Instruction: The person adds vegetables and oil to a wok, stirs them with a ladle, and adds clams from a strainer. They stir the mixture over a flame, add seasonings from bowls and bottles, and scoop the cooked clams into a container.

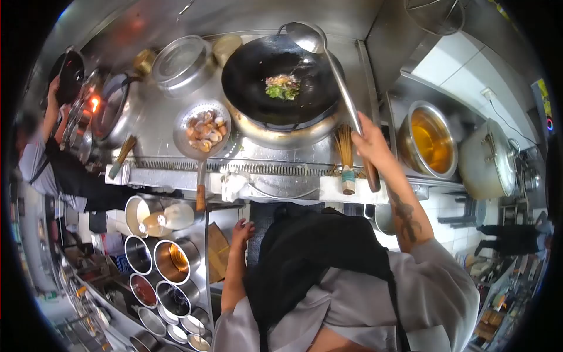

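My right hand (369, 141) is closed round the handle of a long metal ladle (339, 73). The ladle's bowl lies over the far right rim of a black wok (246, 79). Chopped green and pale pieces (283, 87) sit in the wok's middle. My left hand (242, 230) hangs beside my apron, its fingers loosely apart and nothing seen in them. Left of the wok, a perforated strainer (201, 107) holds clams (205, 130), its wooden handle pointing toward me. A bamboo brush (345, 146) stands by my right hand.
A steel pot of amber liquid (434, 144) and a large lidded pot (487, 161) are at right. Several seasoning containers (176, 261) fill the lower left. A white cloth (234, 186) lies on the counter edge. At far left, a person (44, 158) works near a flame (94, 104).
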A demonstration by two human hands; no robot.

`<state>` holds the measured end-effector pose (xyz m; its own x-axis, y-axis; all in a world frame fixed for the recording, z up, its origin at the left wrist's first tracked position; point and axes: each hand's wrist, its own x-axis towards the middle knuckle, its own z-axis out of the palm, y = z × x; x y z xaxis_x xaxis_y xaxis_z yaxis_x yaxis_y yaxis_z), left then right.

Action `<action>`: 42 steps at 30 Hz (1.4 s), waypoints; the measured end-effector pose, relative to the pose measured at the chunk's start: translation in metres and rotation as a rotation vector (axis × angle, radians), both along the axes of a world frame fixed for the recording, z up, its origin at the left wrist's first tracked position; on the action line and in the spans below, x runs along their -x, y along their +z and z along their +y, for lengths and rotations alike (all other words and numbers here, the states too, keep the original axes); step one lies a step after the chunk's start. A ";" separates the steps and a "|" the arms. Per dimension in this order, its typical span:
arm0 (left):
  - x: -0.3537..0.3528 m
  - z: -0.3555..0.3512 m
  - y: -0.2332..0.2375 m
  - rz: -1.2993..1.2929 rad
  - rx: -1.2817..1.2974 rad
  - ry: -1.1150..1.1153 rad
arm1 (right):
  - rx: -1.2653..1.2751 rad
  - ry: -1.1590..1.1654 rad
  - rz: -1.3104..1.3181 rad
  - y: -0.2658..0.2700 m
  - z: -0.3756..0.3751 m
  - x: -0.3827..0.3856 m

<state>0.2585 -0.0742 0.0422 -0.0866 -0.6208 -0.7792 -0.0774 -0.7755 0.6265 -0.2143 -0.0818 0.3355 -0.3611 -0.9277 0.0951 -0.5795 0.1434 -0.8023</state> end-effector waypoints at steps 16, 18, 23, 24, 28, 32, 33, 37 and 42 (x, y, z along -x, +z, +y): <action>0.029 -0.094 -0.049 -0.488 0.619 -0.960 | 0.103 -0.439 -0.157 0.019 0.113 -0.027; 0.024 -0.088 -0.063 -0.464 0.858 -0.870 | 0.164 -0.547 -0.099 0.029 0.151 -0.027; 0.028 -0.090 -0.064 -0.346 0.498 -0.801 | 0.025 -1.068 -0.220 0.011 0.272 -0.072; 0.027 -0.089 -0.067 -0.248 0.526 -0.817 | 0.144 -1.131 -0.196 -0.010 0.294 -0.086; 0.003 -0.097 -0.104 -0.251 0.652 -1.021 | 0.007 -1.359 -0.167 -0.078 0.375 -0.138; -0.002 -0.098 -0.107 -0.455 0.338 -1.007 | -0.085 -1.371 -0.129 -0.148 0.419 -0.159; -0.006 -0.103 -0.111 -0.475 0.487 -1.269 | -0.097 -1.371 -0.169 -0.154 0.422 -0.158; -0.017 -0.104 -0.106 -0.428 0.233 -1.132 | -0.403 -1.283 -0.352 -0.180 0.426 -0.127; -0.011 -0.085 -0.024 -0.741 0.849 -0.981 | -0.514 -1.106 -0.125 -0.207 0.433 -0.094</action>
